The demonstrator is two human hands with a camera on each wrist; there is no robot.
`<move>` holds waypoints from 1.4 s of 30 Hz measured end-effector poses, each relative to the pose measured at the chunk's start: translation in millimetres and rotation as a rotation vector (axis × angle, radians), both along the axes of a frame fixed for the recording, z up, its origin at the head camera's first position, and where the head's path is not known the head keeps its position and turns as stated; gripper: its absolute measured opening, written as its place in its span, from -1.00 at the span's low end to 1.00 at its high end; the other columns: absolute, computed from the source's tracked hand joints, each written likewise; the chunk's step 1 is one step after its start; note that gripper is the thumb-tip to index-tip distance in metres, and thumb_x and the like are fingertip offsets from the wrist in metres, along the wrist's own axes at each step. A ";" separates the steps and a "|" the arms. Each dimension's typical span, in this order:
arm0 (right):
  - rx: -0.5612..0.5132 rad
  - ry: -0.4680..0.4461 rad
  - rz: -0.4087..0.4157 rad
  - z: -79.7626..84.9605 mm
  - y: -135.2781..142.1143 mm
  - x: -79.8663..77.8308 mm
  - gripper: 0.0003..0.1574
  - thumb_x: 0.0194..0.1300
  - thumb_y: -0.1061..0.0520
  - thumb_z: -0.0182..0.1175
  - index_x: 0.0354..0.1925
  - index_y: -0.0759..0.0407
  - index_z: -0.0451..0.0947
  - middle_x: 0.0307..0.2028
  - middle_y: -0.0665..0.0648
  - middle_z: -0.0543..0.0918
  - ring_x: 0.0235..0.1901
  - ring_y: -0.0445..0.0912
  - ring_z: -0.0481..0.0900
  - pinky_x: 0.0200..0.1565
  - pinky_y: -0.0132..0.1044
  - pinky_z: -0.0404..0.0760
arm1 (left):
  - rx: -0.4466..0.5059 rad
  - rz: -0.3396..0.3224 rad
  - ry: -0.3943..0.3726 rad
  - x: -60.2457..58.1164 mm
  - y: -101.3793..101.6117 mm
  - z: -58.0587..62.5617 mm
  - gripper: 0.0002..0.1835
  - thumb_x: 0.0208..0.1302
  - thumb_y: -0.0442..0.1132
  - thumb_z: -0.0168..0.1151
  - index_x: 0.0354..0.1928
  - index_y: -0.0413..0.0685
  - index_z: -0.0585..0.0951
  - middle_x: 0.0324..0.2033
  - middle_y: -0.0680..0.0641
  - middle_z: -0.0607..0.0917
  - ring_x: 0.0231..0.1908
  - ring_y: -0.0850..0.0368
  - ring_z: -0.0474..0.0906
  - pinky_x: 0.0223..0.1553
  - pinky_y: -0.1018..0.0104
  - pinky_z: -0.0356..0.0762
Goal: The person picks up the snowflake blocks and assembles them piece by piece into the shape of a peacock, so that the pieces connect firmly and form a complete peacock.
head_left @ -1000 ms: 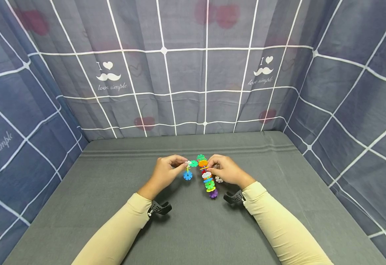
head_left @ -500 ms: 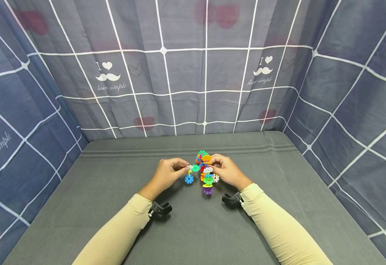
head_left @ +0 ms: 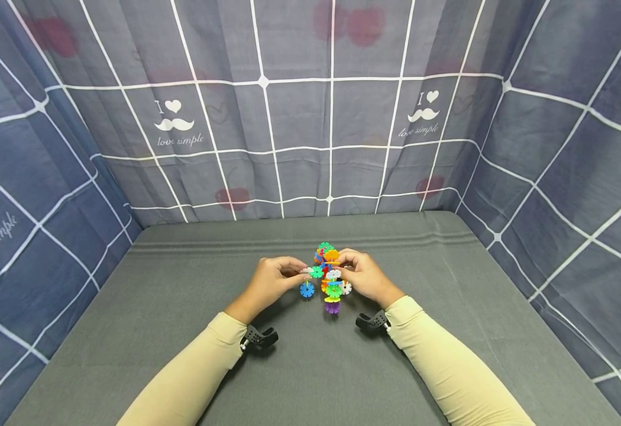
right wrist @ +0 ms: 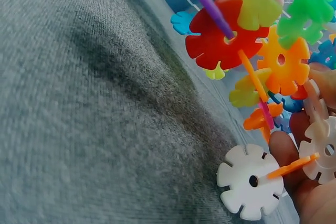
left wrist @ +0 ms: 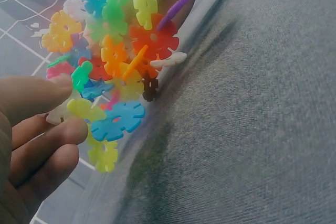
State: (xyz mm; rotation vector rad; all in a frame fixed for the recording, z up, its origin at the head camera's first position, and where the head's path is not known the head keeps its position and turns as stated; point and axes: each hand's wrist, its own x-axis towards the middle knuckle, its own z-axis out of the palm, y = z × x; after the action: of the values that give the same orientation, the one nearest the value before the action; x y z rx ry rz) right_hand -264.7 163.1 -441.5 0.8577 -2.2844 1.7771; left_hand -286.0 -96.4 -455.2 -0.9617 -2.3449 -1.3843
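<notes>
Slotted plastic snowflake discs are joined into a many-coloured figure (head_left: pixel 334 290), held over the table between both hands. My left hand (head_left: pixel 277 278) pinches a whitish snowflake disc (left wrist: pixel 60 112) between thumb and fingers. A green disc (head_left: pixel 316 271) sits beside that one, overlapping the figure's middle in the head view, and a blue disc (head_left: pixel 307 289) hangs below. My right hand (head_left: pixel 368 274) grips the figure from its right side. In the right wrist view a red disc (right wrist: pixel 223 38) and a white disc (right wrist: pixel 250 182) stick out from it. The right fingertips are partly hidden behind discs.
A grey cloth covers the table (head_left: pixel 310 367). Behind it and at the sides hang blue-grey checked curtains (head_left: pixel 300 118). Black wrist mounts (head_left: pixel 261 337) sit under both cuffs.
The figure has swung more upright, its purple lower end shifting left. My left hand has moved slightly right and down with its discs, closing the gap to the figure.
</notes>
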 end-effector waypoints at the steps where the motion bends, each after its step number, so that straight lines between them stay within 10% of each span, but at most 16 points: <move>1: -0.004 0.002 0.002 -0.8 -0.1 -0.1 -0.87 0.30 0.59 0.19 -0.28 0.50 0.64 -0.12 0.32 0.63 -0.09 -0.02 0.61 -0.06 -0.39 0.63 | -0.001 -0.001 -0.012 0.3 0.2 -0.5 -0.80 0.14 -0.30 0.66 -0.21 -0.07 0.82 -0.41 0.18 0.80 -0.41 0.28 0.73 -0.34 0.32 0.69; 14: 0.003 -0.012 -0.024 -4.2 -8.0 4.0 -0.91 0.36 0.55 0.25 -0.28 0.50 0.65 -0.12 0.30 0.65 -0.10 0.05 0.62 -0.21 -0.44 0.61 | 0.088 0.027 -0.080 3.8 4.7 -7.0 -0.81 0.06 -0.33 0.68 -0.33 -0.07 0.79 -0.44 0.17 0.80 -0.44 0.21 0.74 -0.38 0.31 0.69; 20: -0.005 -0.013 -0.061 -29.4 -3.8 -13.1 -0.90 0.39 0.49 0.28 -0.26 0.41 0.69 -0.12 0.21 0.66 -0.11 0.04 0.62 -0.26 -0.44 0.59 | 0.083 0.059 -0.046 3.7 10.2 -9.7 -0.80 0.05 -0.30 0.70 -0.34 -0.04 0.79 -0.43 0.21 0.80 -0.45 0.26 0.71 -0.40 0.32 0.68; 30: -0.017 0.038 0.028 -8.2 3.8 -7.4 -0.91 0.33 0.64 0.19 -0.24 0.62 0.60 -0.08 0.34 0.63 -0.07 -0.09 0.62 -0.11 -0.41 0.64 | -0.008 0.003 0.067 2.3 15.1 -8.7 -0.80 0.13 -0.23 0.68 -0.27 -0.06 0.79 -0.32 0.13 0.75 -0.43 0.31 0.67 -0.41 0.35 0.64; 42: 0.081 0.109 -0.084 -33.8 14.0 -33.1 -0.80 0.49 0.35 0.27 0.01 0.26 0.75 0.06 0.15 0.69 0.14 0.05 0.55 0.11 -0.16 0.61 | -0.056 0.011 0.128 6.5 15.4 -11.6 -0.75 0.15 -0.34 0.65 -0.49 -0.01 0.69 -0.40 0.12 0.67 -0.42 0.26 0.60 -0.38 0.34 0.64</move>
State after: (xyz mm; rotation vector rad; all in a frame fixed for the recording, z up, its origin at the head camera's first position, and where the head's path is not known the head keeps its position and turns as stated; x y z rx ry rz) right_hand -297.7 177.2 -475.3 0.8359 -2.3008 1.5735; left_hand -279.5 -81.0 -466.9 -1.0191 -2.3017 -1.2213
